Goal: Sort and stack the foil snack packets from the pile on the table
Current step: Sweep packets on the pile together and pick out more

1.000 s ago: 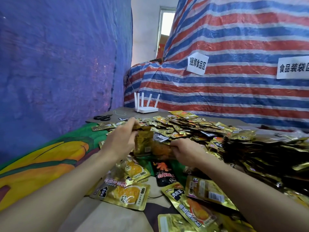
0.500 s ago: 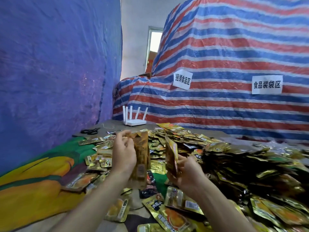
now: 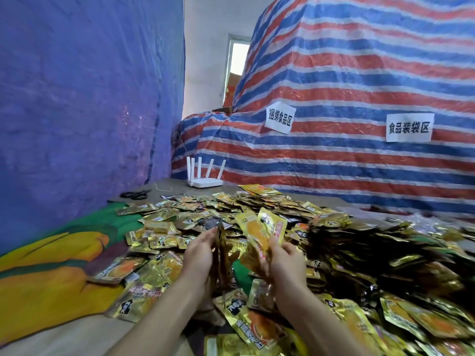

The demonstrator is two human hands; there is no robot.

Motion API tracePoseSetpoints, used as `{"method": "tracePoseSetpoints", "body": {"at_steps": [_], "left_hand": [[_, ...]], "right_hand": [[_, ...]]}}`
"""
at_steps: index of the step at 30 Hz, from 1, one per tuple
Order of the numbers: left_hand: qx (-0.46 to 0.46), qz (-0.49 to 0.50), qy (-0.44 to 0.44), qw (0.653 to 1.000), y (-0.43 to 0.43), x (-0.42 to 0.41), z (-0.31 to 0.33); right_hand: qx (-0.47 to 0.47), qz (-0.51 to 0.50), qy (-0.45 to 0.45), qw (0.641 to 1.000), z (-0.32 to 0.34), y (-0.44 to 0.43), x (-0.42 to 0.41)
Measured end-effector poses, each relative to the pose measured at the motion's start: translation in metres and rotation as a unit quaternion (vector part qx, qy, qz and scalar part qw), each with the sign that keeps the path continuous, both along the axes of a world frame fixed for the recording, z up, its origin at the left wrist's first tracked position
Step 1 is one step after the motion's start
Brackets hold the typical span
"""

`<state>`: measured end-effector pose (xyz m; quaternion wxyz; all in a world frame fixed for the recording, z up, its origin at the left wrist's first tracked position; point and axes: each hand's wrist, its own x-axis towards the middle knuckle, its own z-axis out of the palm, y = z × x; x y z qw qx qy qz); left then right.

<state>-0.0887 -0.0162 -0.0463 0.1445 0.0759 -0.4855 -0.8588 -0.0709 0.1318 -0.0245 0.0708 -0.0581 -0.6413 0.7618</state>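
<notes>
Left hand (image 3: 199, 255) grips a thin stack of packets (image 3: 221, 253), fingers curled round it; stack stands upright and edge-on to the camera, straight in front of the white router (image 3: 204, 179) and well nearer the camera; thumb position can't be read, hidden behind the foil. Right hand (image 3: 285, 260) pinches a small fan of gold packets (image 3: 262, 235) with an orange picture on the face, fingers curled at their lower end; fan tilts up and back toward the router; sits nearer than the router and a little to its right. Both hands raised above the table (image 3: 164, 186), close together; can't tell whether the two bunches touch at their lower edges. Loose pile of foil packets (image 3: 257, 209) spreads over the table from just in front of the router toward the camera; a darker, higher heap (image 3: 359, 240) lies to the right of the router, nearer the camera. Black scissors (image 3: 135, 194) lie left of the router, near it, on bare tabletop. Fruit-print cloth (image 3: 51, 273) covers the table edge left of the router, close to the camera. Striped tarp (image 3: 347, 98) rises behind and right of the router with two paper signs (image 3: 279, 121) on it; blue tarp (image 3: 77, 98) hangs to the router's left.
</notes>
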Motion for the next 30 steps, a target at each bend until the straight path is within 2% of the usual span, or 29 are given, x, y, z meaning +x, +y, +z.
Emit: {"method": "tracePoseSetpoints", "body": {"at_steps": [2,5,9,13,17,20,21,23,24,25,27,30], "left_hand": [[-0.084,0.048,-0.001,0.995,0.007,0.005,0.001],[-0.245,0.193,-0.001,0.950,0.019,0.018,0.007],[-0.292,0.306,0.030,0.906,0.017,0.024,0.010],[-0.342,0.354,0.090,0.866,0.010,0.026,0.010],[-0.378,0.360,0.158,0.838,0.010,0.026,0.009],[-0.368,0.317,0.204,0.850,0.011,0.029,0.009],[-0.339,0.282,0.207,0.873,0.010,0.029,0.010],[-0.221,0.146,0.191,0.945,0.008,0.031,0.011],[-0.151,0.058,0.178,0.971,0.007,0.032,0.012],[-0.098,-0.018,0.163,0.981,0.006,0.032,0.009],[-0.080,-0.113,0.148,0.979,0.005,0.033,0.003],[-0.115,-0.174,0.109,0.972,0.004,0.033,-0.006]], "right_hand": [[0.097,-0.062,0.093,0.989,-0.008,-0.005,0.003],[0.160,-0.039,0.177,0.970,-0.014,-0.016,0.011],[0.252,0.073,0.247,0.933,-0.020,-0.028,0.018],[0.294,0.204,0.229,0.905,-0.023,-0.032,0.023],[0.208,0.292,0.178,0.916,-0.022,-0.030,0.026],[0.188,0.293,0.191,0.918,-0.026,-0.030,0.023],[0.194,0.276,0.202,0.920,-0.028,-0.029,0.021],[0.202,0.231,0.223,0.925,-0.031,-0.027,0.017],[0.201,0.211,0.234,0.928,-0.032,-0.026,0.016],[0.201,0.196,0.238,0.930,-0.033,-0.026,0.014],[0.209,0.185,0.225,0.933,-0.034,-0.026,0.012],[0.207,0.190,0.178,0.943,-0.033,-0.026,0.011]]}}
